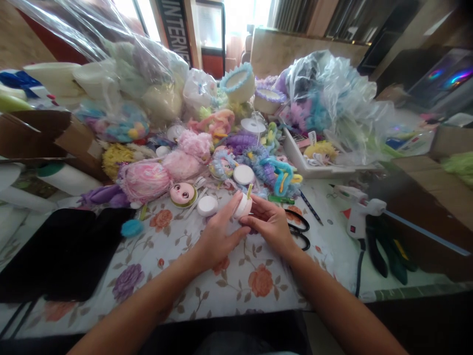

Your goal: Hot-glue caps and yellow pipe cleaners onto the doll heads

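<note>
Over the flowered tablecloth (199, 296), a small white round piece (243, 207) like a jar or lid is held between my two hands. A short yellow-green strip (250, 190) sticks up from it. My left hand (218, 236) grips its left side, thumb towards me. On the other side, the fingers of my right hand (272, 227) close against it, partly hidden. White round discs lie close by, one disc (207, 206) left of my left hand and another disc (244, 174) just beyond. Black-handled scissors (303, 231) rest right of my right hand.
Pink yarn balls (146, 180), a doll face (184, 194) and blue fuzzy coils (283, 172) crowd the far side. A glue gun (356, 212) and pliers (395, 254) lie right, near a white tray (342, 172). A black flat panel (62, 251) and blue pompom (132, 228) are left.
</note>
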Motion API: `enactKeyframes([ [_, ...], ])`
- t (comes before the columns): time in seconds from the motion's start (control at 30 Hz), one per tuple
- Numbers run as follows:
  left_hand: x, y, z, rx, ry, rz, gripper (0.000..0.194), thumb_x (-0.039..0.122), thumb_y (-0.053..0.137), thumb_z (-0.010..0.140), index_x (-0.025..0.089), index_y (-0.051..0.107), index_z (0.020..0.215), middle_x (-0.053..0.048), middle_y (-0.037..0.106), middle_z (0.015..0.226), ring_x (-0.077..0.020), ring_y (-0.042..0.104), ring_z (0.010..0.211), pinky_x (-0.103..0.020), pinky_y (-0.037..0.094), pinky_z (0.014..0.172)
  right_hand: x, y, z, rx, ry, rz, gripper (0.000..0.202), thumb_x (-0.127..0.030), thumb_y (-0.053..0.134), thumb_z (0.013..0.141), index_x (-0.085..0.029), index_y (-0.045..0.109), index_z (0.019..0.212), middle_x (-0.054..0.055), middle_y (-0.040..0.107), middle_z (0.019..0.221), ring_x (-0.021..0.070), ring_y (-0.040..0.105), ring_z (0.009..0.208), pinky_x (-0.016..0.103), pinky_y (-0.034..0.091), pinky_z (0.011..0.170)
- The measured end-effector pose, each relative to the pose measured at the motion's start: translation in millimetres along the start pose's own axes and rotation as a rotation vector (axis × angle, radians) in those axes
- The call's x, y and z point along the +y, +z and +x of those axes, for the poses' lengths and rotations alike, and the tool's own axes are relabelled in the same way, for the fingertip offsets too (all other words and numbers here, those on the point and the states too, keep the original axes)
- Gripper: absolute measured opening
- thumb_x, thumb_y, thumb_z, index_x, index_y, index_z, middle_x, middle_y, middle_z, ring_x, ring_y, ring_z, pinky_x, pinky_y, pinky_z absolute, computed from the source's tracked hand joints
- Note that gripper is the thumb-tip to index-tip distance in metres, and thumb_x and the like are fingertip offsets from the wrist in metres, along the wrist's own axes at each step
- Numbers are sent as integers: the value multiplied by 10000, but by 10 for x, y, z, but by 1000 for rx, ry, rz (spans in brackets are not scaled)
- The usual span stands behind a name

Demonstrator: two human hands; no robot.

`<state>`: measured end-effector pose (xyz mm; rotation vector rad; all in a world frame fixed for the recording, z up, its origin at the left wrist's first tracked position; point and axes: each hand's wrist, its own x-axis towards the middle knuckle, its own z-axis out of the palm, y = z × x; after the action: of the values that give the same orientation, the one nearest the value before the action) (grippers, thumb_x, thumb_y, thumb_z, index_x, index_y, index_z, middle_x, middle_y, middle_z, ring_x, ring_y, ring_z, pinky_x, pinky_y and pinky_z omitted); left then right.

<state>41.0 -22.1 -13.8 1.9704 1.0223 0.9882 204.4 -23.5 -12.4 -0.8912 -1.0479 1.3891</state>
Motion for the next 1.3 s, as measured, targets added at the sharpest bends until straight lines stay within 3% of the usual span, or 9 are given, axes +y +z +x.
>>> enactKeyframes([
  [0.27, -3, 71, -56, 90, 66, 37, 643, 238, 584, 883, 216, 334, 1475, -127, 468, 1466, -269, 471, 1330, -405, 385, 1111, 120, -37, -69, -2, -99, -172, 646, -268, 821, 701, -253, 603, 1308, 46, 672, 1251, 303, 623, 1151, 484, 510, 1009],
  [0.53, 18, -8, -49, 5, 125, -86, 691, 188, 574, 857, 205, 311, 1496, -132, 425, 1496, -308, 441, 1347, -449, 340, 1136, 157, -68, -83, 12, -130, -277, 665, -285, 817, 708, -248, 585, 1331, 49, 679, 1239, 308, 638, 1117, 495, 509, 1005],
  [0.73, -8, 9, -10, -3, 3, -262, 665, 166, 614, 825, 211, 349, 1433, -135, 532, 1382, -288, 540, 1242, -425, 411, 1073, 44, 33, -60, 54, -69, -138, 613, -288, 842, 666, -220, 638, 1240, 57, 706, 1179, 292, 664, 1074, 485, 537, 969],
  [0.9, -14, 78, 1, 115, -31, -108, 578, 173, 638, 798, 218, 460, 1346, -110, 595, 1303, -266, 581, 1171, -405, 445, 1021, 7, 94, -49, 74, 0, 1, 510, -255, 875, 604, -222, 636, 1054, 55, 754, 1013, 277, 699, 1004, 460, 552, 932],
  [1.07, 45, 53, 31, 231, -134, -7, 381, 247, 651, 805, 229, 606, 1183, -58, 694, 1128, -238, 641, 1019, -367, 494, 930, 2, 112, -65, 79, 58, -31, 460, -310, 878, 594, -225, 606, 956, 48, 763, 905, 276, 720, 924, 438, 573, 851],
  [1.17, 63, -42, 73, 239, -199, -157, 377, 321, 705, 781, 200, 634, 1131, -49, 703, 1051, -225, 645, 951, -334, 517, 852, -33, 85, -55, 73, 43, -100, 397, -361, 829, 670, -213, 645, 989, 64, 756, 903, 251, 718, 850, 379, 587, 726],
  [1.3, 64, -178, 125, 120, -345, -476, 431, 362, 762, 735, 166, 651, 1103, -51, 701, 1009, -213, 639, 909, -310, 524, 804, -77, 27, -24, 102, -29, -148, 419, -370, 811, 693, -228, 652, 1054, 45, 718, 906, 195, 679, 747, 326, 573, 627],
])
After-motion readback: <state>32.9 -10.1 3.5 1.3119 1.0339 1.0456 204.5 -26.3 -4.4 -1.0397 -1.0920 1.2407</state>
